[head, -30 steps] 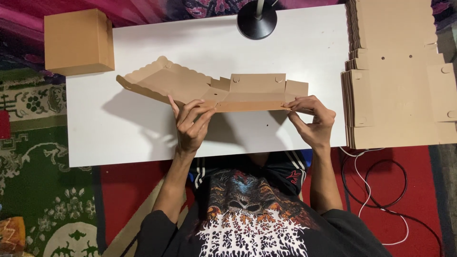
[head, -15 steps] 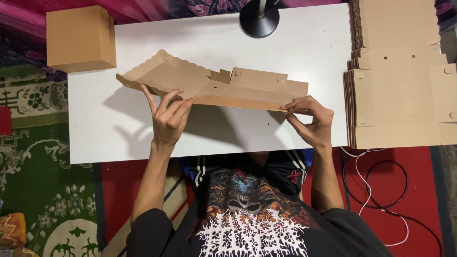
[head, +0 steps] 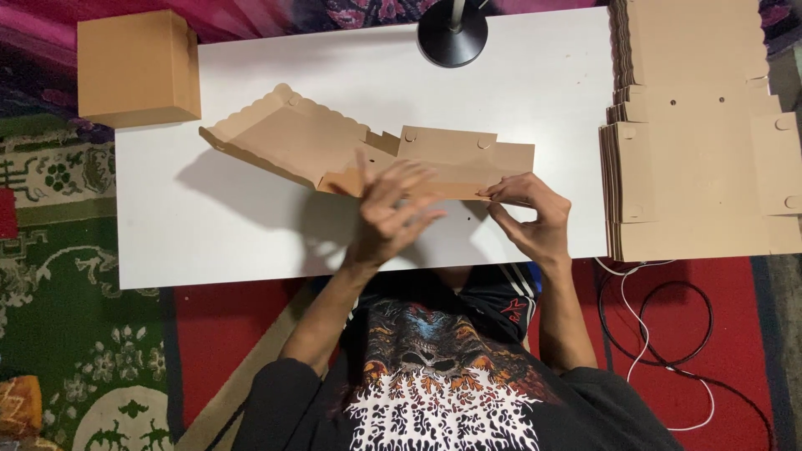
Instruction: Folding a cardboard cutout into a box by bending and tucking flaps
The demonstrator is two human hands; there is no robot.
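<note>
Worktop (head: 251, 242): white, filling the middle of the frame; its near edge runs just above the person's chest, with bare surface at lower left and between the hands.
Stack of flat blanks (head: 702, 167): brown die-cut card at the right of the frame, overhanging the worktop's right edge; it closes off room on that side.
Flat box blank (head: 334, 150): brown cardboard, partly folded, in the upper centre of the frame; its scalloped panel tilts up to the left and a notched wall stands along the back. It looks light and stiff along the panels and bends only at the creases; the thin flaps would likely crumple if squeezed. Best held at panel edges beside a fold.
Finished box (head: 138, 67): closed brown cube at upper left, on the worktop's corner, well apart from the blank.
Lamp base (head: 452, 32): black disc at top centre, just behind the blank.
Left hand (head: 393, 209): fingers spread, blurred, over the blank's near edge; whether it grips cannot be told.
Right hand (head: 535, 217): fingertips pinching the blank's lower right flap.
Cable (head: 652, 334): white, looped on the red floor at lower right.
</note>
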